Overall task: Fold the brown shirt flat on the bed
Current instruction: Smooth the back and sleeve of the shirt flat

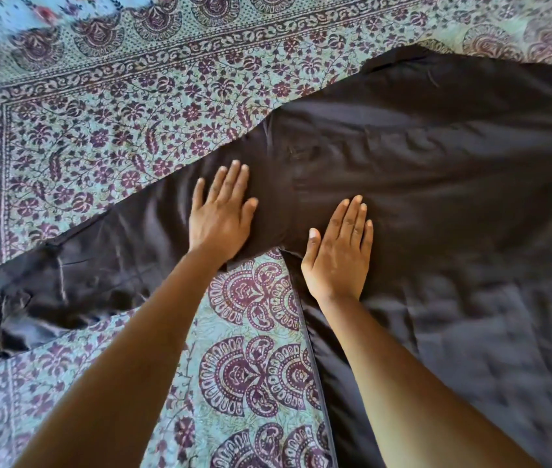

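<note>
**A:** Where does the brown shirt (436, 163) lie?

**B:** Spread out on the bed (14, 383), on top of a pale blue-green bedspread (99, 113) printed with dark maroon flowers and paisley shapes. The body of the shirt fills the right side of the view. One long sleeve (65, 275) runs away from it toward the lower left edge.

**A:** Is the cloth smooth?

**B:** Mostly smooth on the body, with soft ripples. The far end of the sleeve is creased and bunched. The fabric is dark, so I can't make out seams or buttons clearly, and it may be lying front-down or front-up.

**A:** And the hands?

**B:** Both are flat on the shirt, palms down, with nothing held. The left hand (220, 217) rests on the upper sleeve where it meets the body, fingers straight and close together, thumb out to the side. The right hand (338, 255) rests on the body just beside the underarm corner, fingers also straight and together, pointing away from the person.

**A:** How close are they to each other?

**B:** Near but apart, with a strip of shirt between them. The bare forearms reach in from the bottom of the view, and a wedge of patterned bedspread shows between them.
</note>
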